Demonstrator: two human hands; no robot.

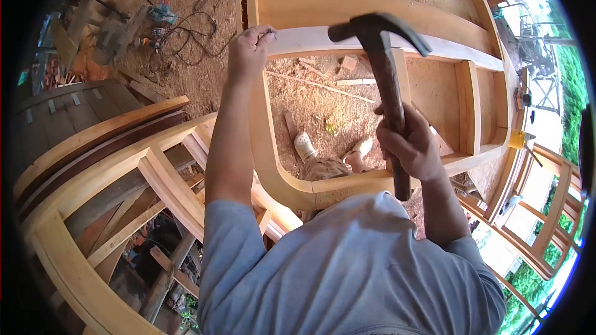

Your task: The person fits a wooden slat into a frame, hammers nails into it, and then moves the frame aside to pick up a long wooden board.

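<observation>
The right hand (411, 146) grips the hammer (385, 74) with its head raised right of the left hand (248, 49), which pinches a barely visible nail against the curved wooden frame (335, 40)

The nail (271, 33) pinched at the left hand (248, 49) is too small to make out.
</observation>
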